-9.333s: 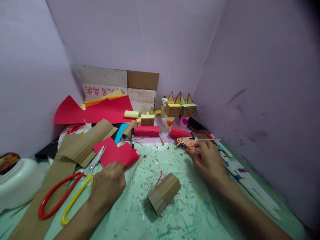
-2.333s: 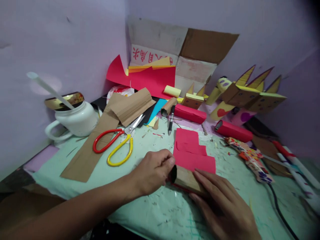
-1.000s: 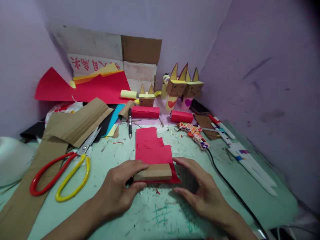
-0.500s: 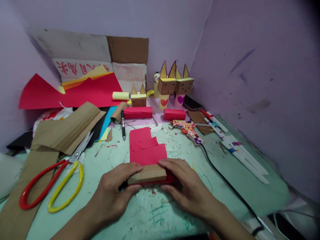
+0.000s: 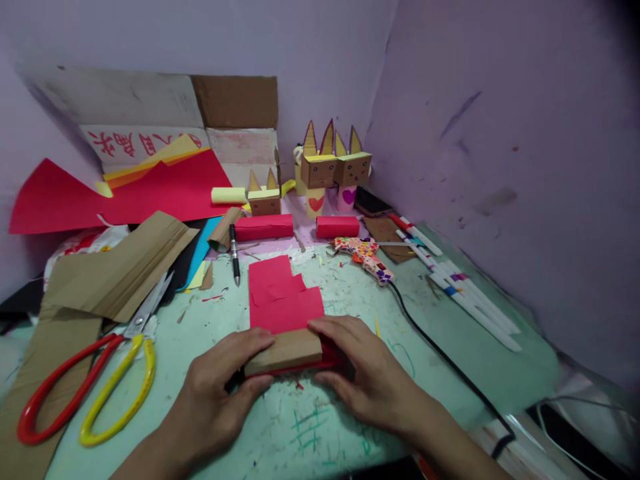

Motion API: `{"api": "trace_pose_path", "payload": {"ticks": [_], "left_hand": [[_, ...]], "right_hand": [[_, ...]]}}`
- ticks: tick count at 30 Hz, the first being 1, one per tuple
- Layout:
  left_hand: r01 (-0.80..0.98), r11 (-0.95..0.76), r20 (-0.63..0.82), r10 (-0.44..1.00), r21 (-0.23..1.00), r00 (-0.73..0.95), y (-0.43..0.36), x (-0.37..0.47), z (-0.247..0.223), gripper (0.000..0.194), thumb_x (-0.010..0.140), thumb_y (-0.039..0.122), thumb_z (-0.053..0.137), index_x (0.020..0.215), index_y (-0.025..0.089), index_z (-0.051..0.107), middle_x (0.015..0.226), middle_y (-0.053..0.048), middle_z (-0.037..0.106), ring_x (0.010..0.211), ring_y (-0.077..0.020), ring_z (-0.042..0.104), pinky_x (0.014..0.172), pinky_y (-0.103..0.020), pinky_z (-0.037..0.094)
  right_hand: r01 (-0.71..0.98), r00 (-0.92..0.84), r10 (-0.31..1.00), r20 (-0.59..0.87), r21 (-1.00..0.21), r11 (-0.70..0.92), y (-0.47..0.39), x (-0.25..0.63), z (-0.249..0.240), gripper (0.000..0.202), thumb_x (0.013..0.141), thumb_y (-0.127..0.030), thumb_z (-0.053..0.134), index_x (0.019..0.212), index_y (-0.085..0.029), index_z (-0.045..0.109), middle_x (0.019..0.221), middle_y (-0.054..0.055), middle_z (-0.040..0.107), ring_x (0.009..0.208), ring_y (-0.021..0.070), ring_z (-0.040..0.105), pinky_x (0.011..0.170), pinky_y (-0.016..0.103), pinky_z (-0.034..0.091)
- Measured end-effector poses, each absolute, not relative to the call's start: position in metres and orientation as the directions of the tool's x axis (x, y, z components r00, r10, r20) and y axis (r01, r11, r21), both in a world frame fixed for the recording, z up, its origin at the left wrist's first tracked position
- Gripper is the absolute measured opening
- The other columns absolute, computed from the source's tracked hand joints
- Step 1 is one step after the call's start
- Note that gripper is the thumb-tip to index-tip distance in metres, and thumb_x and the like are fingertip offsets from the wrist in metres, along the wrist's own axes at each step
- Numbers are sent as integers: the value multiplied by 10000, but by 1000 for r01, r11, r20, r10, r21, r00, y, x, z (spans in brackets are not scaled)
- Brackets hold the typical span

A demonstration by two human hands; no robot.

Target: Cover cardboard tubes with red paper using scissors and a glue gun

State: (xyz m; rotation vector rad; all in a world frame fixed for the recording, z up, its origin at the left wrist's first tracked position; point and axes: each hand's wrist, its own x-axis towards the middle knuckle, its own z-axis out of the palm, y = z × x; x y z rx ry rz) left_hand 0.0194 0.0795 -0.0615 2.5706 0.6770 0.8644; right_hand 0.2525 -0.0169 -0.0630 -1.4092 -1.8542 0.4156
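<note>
A folded cardboard piece (image 5: 284,352) lies on the near end of a sheet of red paper (image 5: 285,300), with some red showing along its lower edge and right end. My left hand (image 5: 225,380) grips its left end, thumb below and fingers over the top. At the right end, my right hand (image 5: 357,363) holds it the same way, pressing on the red paper. Both hands are closed on the piece; the far fingertips are partly hidden. Beyond the paper lie two red paper rolls (image 5: 264,227) and a pen (image 5: 235,255).
Scissors (image 5: 137,327) with red and yellow handles rest at left by brown cardboard (image 5: 125,267). A patterned glue gun (image 5: 364,255) with a black cord (image 5: 440,343) lies right, near several markers (image 5: 475,310). Cardboard figures with pointed ears (image 5: 320,172) stand behind.
The camera view has turned slightly to the right, so everything appears shifted left. Both hands keep their hold on the cardboard piece, with little visible movement.
</note>
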Motion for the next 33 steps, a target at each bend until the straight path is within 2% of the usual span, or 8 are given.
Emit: {"api": "trace_pose_path", "payload": {"ticks": [5,10,13,16,18,21,27,33], "left_hand": [[325,-800,450,565,505,691,80,19,-63,373,840,260,608,1209,257,557,1095,-83,704,1003,-249,667,859,-416,570],[329,-773,436,594,542,676,79,19,-63,373,834,254,612,1205,271,574,1110,-69,705,1012,-249,666,874,-413,566],[347,-799,429,569,491,702,82,18,-61,380,828,264,626,1204,263,571,1103,-69,712,1003,-248,676,866,-399,576],[349,-827,430,537,441,726,83,17,-58,379,816,260,641,1189,251,571,1085,-67,721,976,-243,692,841,-372,590],[350,-832,434,530,429,728,83,17,-56,374,814,261,640,1181,241,572,1075,-68,725,964,-240,698,824,-357,598],[356,-834,431,530,421,731,83,18,-55,360,823,258,631,1177,234,571,1073,-72,726,967,-235,698,821,-351,599],[343,-825,466,544,449,698,83,22,-54,354,803,264,644,1154,253,602,1038,-69,740,920,-248,714,803,-373,606],[352,-811,452,561,467,693,83,19,-60,367,812,287,638,1177,266,598,1078,-63,726,957,-244,701,845,-361,591]], "right_hand": [[692,-78,917,391,-641,333,-17,251,-58,551,769,-177,670,1273,-184,448,1173,114,610,1051,264,543,898,449,446],[711,17,893,451,-633,306,-19,251,-54,627,711,-378,761,1236,-192,474,1128,128,646,1013,297,586,862,481,458],[689,113,877,467,-673,269,-19,252,-56,561,766,-461,696,1220,-192,507,1136,136,659,1020,299,602,857,479,472],[607,277,884,375,-782,142,-18,254,-59,324,876,-362,550,1143,-181,577,1045,117,698,930,254,648,796,425,511],[534,370,882,292,-843,55,-17,255,-60,248,894,-307,495,1071,-182,615,961,96,719,850,225,671,743,383,527],[498,414,877,245,-867,8,-15,256,-61,227,878,-280,491,1017,-179,639,912,84,731,812,219,685,721,372,534],[517,416,873,256,-856,5,-14,255,-65,211,852,-215,490,991,-193,647,915,72,740,826,214,694,735,372,543],[545,411,866,285,-839,17,-12,254,-66,222,811,-187,515,991,-194,645,881,67,736,779,206,688,709,371,550]]}}
